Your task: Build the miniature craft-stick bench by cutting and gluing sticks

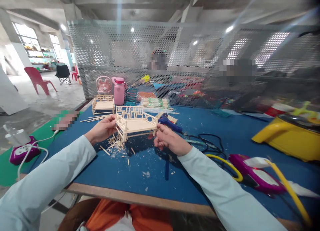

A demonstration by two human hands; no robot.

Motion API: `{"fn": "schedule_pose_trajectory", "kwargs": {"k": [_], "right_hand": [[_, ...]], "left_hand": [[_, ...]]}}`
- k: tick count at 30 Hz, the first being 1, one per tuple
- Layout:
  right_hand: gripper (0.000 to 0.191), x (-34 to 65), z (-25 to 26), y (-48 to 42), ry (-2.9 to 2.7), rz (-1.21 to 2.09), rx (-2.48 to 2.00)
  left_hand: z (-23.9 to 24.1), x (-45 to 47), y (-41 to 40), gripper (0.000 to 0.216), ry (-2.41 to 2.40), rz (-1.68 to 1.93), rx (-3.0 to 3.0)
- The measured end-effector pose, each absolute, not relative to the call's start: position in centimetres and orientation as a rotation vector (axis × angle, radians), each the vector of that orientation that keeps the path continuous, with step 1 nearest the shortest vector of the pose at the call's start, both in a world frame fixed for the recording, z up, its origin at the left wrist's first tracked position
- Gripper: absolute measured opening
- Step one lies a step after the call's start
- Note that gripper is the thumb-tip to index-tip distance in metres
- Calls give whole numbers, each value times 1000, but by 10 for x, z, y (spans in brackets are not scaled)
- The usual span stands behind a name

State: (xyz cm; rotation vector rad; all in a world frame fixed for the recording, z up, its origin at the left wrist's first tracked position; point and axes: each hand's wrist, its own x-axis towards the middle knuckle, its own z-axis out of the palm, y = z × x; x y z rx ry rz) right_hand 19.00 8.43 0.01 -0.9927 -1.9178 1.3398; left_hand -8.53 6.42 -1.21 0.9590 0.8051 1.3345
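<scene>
Between my two hands a miniature wooden bench (136,123), built of thin sticks with a flat seat and a latticed back, is held above the blue tabletop. My left hand (104,127) pinches its left end. At the right end, the fingers of my right hand (170,137) close on a corner near a front leg. A blue glue gun (170,122) lies just behind my right hand. Below the bench are a heap of stick offcuts (117,142) and a dark blue tool handle (167,169). A similar small wooden bench (103,105) stands farther back at the left.
A pink jug (119,91) and bundled sticks (155,102) stand along the perforated metal screen (105,51). To the right are a yellow pot (290,136), a purple power strip (257,174) and cables. Another purple socket (25,151) sits at left. People are behind the screen.
</scene>
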Motion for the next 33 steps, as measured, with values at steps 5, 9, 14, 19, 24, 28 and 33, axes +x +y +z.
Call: {"fn": "schedule_pose_trajectory", "kwargs": {"k": [5,9,14,19,24,28,33], "right_hand": [[38,190,2,87,-1610,1597,-910],[33,193,3,89,-1601,1626,-961],[29,182,-3,78,-1541,1710,-1028],[15,167,-18,70,-1399,1816,-1155],[24,168,-16,73,-1244,1913,-1196],[33,173,-3,72,-1169,2000,-1165],[38,176,8,69,-1121,2070,-1106]], "left_hand": [[-6,-71,66,27,734,1336,972],[-5,-66,70,29,727,1327,1008],[-18,-66,79,35,811,1405,1049],[-33,-65,90,47,967,1408,1181],[-40,-68,89,47,1158,1369,1460],[-46,-73,76,46,1302,1253,1793],[-48,-84,67,14,1364,1015,2119]]}}
